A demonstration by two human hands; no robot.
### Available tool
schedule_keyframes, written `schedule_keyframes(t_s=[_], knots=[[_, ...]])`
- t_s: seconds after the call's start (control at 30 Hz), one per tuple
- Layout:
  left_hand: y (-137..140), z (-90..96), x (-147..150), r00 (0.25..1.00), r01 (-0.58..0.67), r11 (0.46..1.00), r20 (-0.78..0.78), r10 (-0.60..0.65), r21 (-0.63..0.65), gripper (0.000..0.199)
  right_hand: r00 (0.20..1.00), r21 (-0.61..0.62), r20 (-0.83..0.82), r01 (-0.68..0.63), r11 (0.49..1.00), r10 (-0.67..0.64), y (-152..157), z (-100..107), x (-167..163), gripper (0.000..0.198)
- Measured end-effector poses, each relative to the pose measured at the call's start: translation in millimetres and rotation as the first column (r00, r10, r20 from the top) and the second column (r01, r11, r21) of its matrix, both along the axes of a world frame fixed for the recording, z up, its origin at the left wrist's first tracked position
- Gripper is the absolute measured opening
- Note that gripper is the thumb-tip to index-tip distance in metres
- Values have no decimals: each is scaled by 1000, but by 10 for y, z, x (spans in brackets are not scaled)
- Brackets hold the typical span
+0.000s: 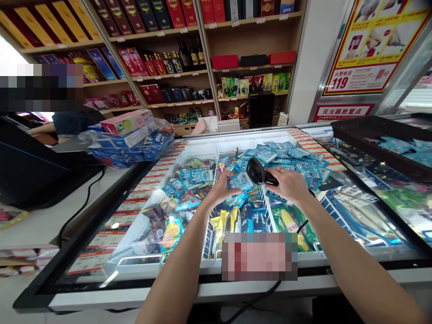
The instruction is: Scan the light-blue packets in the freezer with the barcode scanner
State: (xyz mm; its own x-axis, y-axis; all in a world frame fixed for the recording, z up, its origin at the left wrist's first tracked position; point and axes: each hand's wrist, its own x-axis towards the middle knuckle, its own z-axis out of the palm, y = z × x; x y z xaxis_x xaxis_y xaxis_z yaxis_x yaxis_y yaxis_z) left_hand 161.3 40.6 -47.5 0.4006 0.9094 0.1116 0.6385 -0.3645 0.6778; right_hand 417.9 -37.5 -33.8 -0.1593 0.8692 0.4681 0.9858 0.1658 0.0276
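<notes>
My right hand (289, 182) is wrapped round the handle of a black barcode scanner (257, 171), whose head points left and down. Just left of it, my left hand (221, 191) grips a light blue snack packet (240, 181) between thumb and fingers, its pale printed side turned toward the scanner. Behind the scanner spreads a heap of the same blue packets (286, 155) on the glass of the freezer (189, 162). More blue packets (197, 175) lie left of my left hand. Below my hands, yellow wrapped ice creams (224, 225) stand in a wire basket (266, 207).
A plastic-wrapped bundle of blue boxes (135, 139) sits at the left by a black monitor (30, 166). A dark crate (381, 130) with blue packets stands at right. The scanner's cable (259, 294) hangs over the front edge. A person (72, 121) is at far left.
</notes>
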Motion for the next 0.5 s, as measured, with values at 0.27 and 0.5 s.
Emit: schedule_keyframes(t_s=[0.27, 0.5], knots=[[192, -134, -164, 888, -61, 998, 454, 69, -33, 55, 1000, -15, 2, -18, 1000, 18, -25, 18, -24, 43], [233, -249, -102, 803, -140, 986, 592, 63, 86, 46, 998, -1, 8, -69, 998, 69, -27, 5, -36, 43]])
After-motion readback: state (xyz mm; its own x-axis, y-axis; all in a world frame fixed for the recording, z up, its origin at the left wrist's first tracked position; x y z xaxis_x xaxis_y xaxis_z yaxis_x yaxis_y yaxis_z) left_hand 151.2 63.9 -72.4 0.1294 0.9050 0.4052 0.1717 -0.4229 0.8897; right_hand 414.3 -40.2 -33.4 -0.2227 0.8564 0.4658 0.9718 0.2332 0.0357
